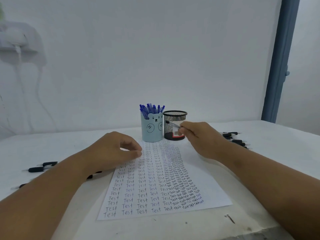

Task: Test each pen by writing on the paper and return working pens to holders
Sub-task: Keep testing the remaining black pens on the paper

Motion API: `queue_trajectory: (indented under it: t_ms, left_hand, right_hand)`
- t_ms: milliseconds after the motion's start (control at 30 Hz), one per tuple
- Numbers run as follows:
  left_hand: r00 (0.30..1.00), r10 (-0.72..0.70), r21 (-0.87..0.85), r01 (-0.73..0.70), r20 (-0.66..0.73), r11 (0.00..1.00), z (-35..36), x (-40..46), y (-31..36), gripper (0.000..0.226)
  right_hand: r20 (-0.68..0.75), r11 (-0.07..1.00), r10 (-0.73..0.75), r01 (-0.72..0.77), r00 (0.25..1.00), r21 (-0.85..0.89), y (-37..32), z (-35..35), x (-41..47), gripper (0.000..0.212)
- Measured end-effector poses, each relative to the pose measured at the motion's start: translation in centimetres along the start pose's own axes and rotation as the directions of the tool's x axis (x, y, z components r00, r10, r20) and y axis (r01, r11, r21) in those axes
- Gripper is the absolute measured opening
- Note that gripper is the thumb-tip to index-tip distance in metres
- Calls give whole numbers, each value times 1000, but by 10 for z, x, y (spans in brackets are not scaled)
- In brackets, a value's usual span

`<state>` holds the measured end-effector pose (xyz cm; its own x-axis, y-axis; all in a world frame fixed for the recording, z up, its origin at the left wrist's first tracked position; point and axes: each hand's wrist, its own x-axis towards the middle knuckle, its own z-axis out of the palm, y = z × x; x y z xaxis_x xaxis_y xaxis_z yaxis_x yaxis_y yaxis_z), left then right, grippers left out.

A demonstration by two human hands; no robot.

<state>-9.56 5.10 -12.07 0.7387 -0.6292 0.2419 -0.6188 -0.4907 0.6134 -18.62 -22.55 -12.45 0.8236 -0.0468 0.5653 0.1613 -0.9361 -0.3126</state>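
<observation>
A plain room with a writing desk is shown. A white table (259,170) is set against a bare white wall (155,49), and two pen cups (151,129) and a sheet of paper (207,179) are seen on it.

- Single head view, worn at the person's eye level, facing forward and down over the table (259,170).
- Wide-angle, close: forearms enter from the bottom edge, paper (155,187) centred, wall behind.
</observation>
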Motion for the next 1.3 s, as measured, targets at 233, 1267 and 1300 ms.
queue_trajectory:
  t_ms: [233,1267,1300]
  left_hand:
    - [999,5,26,-4,-32,1000,-1,2,-2,6]
    - [986,-124,195,144,-111,970,-31,-6,-14,14]
    - [986,-136,198,153,-98,968,-32,-7,-15,15]
  right_hand:
    - [129,978,185,-171,974,-117,22,-37,-2,40]
    - [-22,985,62,-65,998,-162,7,-20,-3,20]
    - [14,989,-30,32,999,-143,-5,-14,-4,17]
